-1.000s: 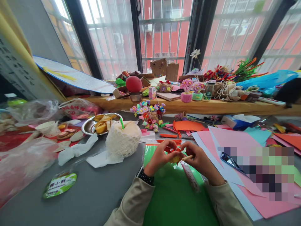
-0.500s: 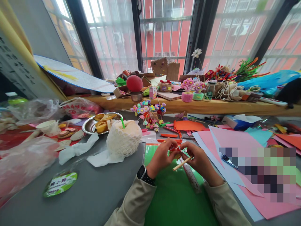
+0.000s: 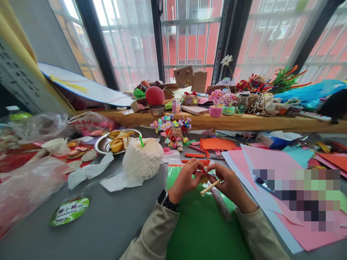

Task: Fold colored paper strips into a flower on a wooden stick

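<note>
My left hand (image 3: 187,182) and my right hand (image 3: 230,185) meet fingertip to fingertip above a green sheet (image 3: 206,231). A thin pale wooden stick (image 3: 208,189) juts from the fingers of my right hand, pointing down to the left. Closed in a pinch, my left fingers hold a small reddish piece, mostly hidden, whose kind I cannot make out. Below the hands, a long narrow patterned strip (image 3: 221,204) lies on the green sheet. Orange-red paper pieces (image 3: 195,162) are just beyond the fingers.
On the left stand a net-wrapped coconut (image 3: 143,160) with a green straw and a metal plate (image 3: 99,146) of fruit peels. Pink and white paper sheets (image 3: 267,162) spread to the right. Craft flowers (image 3: 173,126) stand before a cluttered wooden sill (image 3: 176,124).
Both hands stay nearly in place with small finger movements. The stick's lower end has shifted slightly to the right.
</note>
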`<state>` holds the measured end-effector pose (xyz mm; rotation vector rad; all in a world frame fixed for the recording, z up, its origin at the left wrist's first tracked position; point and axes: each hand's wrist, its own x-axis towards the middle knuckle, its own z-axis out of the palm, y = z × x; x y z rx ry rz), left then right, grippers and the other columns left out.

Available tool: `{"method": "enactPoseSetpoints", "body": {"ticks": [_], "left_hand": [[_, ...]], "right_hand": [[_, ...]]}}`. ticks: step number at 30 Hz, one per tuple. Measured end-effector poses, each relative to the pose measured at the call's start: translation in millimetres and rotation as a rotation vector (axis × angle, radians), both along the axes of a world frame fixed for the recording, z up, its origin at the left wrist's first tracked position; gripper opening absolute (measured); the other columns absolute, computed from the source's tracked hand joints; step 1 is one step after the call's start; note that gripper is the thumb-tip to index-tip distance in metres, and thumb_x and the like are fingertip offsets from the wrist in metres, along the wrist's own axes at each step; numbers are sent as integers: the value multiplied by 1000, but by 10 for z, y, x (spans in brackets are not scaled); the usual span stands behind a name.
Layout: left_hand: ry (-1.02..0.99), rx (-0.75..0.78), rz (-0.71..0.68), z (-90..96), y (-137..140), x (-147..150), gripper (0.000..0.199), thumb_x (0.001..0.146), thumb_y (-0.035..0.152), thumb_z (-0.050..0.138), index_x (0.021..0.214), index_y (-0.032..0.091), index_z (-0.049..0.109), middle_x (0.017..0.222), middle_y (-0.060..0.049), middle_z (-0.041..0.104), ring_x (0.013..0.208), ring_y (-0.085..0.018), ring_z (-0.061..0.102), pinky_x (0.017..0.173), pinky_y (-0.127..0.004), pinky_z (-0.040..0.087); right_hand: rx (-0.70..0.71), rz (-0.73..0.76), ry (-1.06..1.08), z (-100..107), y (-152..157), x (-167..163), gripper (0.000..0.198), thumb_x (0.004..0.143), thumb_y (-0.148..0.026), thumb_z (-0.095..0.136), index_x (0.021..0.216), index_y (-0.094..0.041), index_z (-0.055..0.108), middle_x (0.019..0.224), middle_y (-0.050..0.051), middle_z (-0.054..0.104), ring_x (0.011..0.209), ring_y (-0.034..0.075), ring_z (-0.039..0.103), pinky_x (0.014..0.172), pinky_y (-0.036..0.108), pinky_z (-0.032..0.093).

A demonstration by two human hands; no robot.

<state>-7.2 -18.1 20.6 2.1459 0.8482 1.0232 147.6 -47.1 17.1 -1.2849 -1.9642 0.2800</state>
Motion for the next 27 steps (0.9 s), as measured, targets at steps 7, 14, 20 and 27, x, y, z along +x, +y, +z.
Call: {"method": "enactPoseSetpoints", "body": {"ticks": [7,14,20,27], "left_hand": [[-163,-411,-204,78,18,-49,19,71,30,53,81,14,49,79,-2,50,72,-11,49,62,-22,41],[-197,-549,-266,33,39,-62,26,67,35,57,80,13,49,75,0,48,64,-7,46,56,-19,37],[-229,-611,-320,47,29,-68,28,64,35,60,79,14,48,74,1,48,64,-8,46,56,-19,37],[-272,-638,-354,27,45,-67,28,64,33,61,80,13,50,73,0,49,65,-7,47,55,-19,37]], "right_hand": [[-243,82,247,64,-29,52,13,74,-30,49,75,-17,49,52,-6,37,43,6,31,40,19,23],[-344,130,286,68,-13,67,20,75,-38,48,74,-17,48,60,-3,46,48,7,36,43,20,27],[-413,189,337,60,-5,89,22,74,-39,49,74,-17,48,62,-2,46,50,7,39,43,20,29],[-423,194,339,63,-4,109,22,74,-39,50,75,-17,48,65,-2,47,54,8,42,46,20,31]]}}
